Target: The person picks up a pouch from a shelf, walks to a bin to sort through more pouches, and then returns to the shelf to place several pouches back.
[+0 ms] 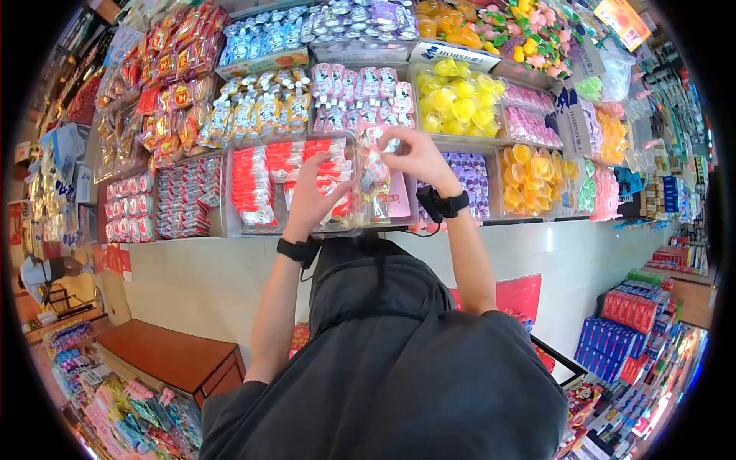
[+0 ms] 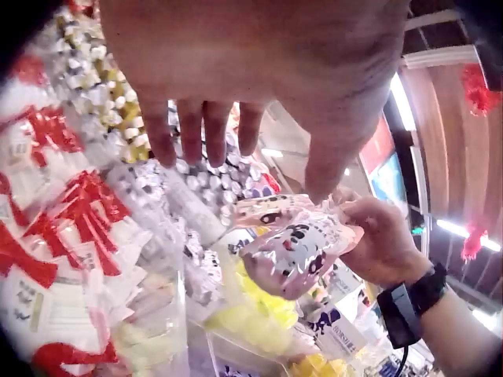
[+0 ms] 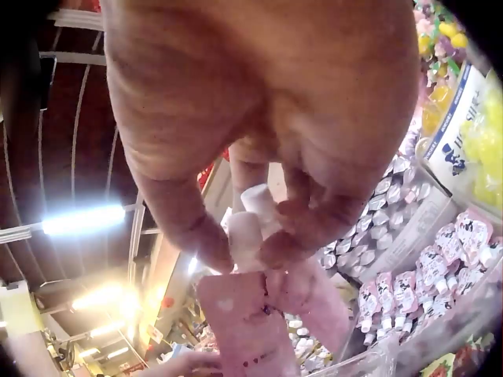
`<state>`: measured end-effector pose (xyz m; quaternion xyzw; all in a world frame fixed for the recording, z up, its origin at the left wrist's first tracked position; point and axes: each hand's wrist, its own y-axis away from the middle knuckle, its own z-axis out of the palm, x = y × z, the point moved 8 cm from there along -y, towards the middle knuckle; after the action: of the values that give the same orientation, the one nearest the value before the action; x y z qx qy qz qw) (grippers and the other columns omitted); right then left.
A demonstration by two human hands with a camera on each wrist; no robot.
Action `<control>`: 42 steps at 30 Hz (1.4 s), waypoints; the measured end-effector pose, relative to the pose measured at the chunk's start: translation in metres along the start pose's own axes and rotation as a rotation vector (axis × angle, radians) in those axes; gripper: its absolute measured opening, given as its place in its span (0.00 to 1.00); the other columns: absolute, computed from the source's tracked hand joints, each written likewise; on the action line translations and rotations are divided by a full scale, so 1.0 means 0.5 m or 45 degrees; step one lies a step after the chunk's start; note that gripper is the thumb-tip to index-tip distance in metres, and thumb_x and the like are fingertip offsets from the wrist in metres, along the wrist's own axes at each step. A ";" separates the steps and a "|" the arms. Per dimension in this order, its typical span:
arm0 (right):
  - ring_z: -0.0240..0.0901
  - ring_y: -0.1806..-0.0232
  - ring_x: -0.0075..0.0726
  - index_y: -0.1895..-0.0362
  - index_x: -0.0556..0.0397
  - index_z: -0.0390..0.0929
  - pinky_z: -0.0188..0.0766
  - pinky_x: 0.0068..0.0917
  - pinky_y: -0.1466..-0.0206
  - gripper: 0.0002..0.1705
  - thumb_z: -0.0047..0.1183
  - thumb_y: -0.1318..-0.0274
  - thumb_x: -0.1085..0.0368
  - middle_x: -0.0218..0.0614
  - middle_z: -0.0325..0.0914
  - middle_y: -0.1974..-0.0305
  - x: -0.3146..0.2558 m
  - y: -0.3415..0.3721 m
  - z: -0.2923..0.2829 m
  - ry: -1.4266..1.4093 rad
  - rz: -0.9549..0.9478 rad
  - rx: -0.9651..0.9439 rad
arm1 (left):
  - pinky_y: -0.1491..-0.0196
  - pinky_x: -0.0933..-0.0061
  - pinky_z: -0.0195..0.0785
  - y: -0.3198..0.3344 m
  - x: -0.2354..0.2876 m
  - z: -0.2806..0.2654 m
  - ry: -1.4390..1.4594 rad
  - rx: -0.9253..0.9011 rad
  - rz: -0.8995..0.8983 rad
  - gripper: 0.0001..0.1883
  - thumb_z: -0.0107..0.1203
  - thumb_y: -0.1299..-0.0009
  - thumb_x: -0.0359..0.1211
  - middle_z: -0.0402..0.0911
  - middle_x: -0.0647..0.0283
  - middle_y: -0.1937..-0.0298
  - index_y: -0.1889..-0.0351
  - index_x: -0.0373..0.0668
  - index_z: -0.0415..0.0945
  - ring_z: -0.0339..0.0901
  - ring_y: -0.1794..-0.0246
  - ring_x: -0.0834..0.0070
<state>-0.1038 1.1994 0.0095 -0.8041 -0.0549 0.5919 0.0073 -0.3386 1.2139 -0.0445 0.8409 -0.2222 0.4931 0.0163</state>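
Observation:
My right hand (image 1: 420, 159) pinches pink spout pouches (image 1: 373, 167) by their white caps (image 3: 245, 234). At least two pouches hang from the fingers in the right wrist view, and a cartoon face shows on one in the left wrist view. They are held up over the front row of bins. To their left, my left hand (image 1: 313, 201) is open, thumb apart from the fingers, and holds nothing. Below it are red-and-white packets (image 1: 253, 184) in a clear bin. Similar pink pouches (image 1: 364, 88) fill a bin just behind.
Clear bins of packaged goods cover the display. Yellow cups (image 1: 460, 100) lie behind my right hand, and orange cups (image 1: 529, 180) farther right. Purple packets (image 1: 468, 180) sit beside the right wrist. A white box edge (image 1: 452, 55) stands up between back bins.

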 end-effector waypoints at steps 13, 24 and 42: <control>0.75 0.68 0.30 0.58 0.53 0.83 0.73 0.31 0.63 0.12 0.63 0.49 0.66 0.33 0.81 0.66 -0.054 0.113 0.089 0.098 -0.149 -0.505 | 0.51 0.72 0.79 0.021 0.094 0.115 0.249 -0.608 -0.038 0.50 0.83 0.46 0.36 0.81 0.57 0.39 0.26 0.39 0.67 0.83 0.52 0.76; 0.71 0.63 0.25 0.37 0.49 0.76 0.70 0.27 0.59 0.31 0.70 0.45 0.62 0.29 0.76 0.60 0.011 0.117 0.146 -0.049 0.051 -0.618 | 0.58 0.75 0.85 0.112 -0.016 0.131 0.695 -0.540 -0.565 0.28 0.73 0.30 0.34 0.86 0.64 0.53 0.36 0.37 0.74 0.87 0.59 0.78; 0.73 0.57 0.19 0.30 0.51 0.72 0.74 0.24 0.53 0.30 0.65 0.33 0.62 0.29 0.80 0.51 0.008 0.110 0.129 -0.315 -0.098 -0.358 | 0.65 0.77 0.79 0.156 -0.046 0.110 1.014 -0.081 -0.765 0.19 0.54 0.16 0.45 0.86 0.67 0.55 0.38 0.41 0.76 0.85 0.61 0.80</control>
<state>-0.1599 1.1419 -0.0178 -0.7155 -0.1683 0.6721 -0.0894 -0.3335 1.1384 -0.1068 0.6134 0.0383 0.7424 0.2667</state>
